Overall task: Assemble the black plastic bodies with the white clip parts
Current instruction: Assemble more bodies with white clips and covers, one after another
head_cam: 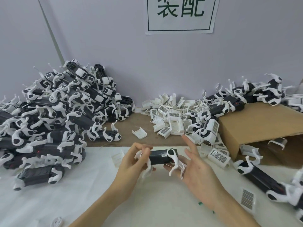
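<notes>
A black plastic body (pixel 158 157) with white legs lies sideways between my two hands, low in the middle of the head view. My left hand (pixel 131 163) grips its left end with curled fingers. My right hand (pixel 195 167) is spread, fingers straight, its fingertips under the body's right end where the white legs hang down. A heap of white clip parts (pixel 172 117) lies behind, against the wall. One loose white clip (pixel 139 132) sits alone on the brown board.
A big pile of assembled black-and-white units (pixel 54 115) fills the left side. More units (pixel 255 94) lie at the right on and around a flattened cardboard box (pixel 262 125). A black body (pixel 260 177) lies at lower right. White foam sheet (pixel 147 202) covers the near table.
</notes>
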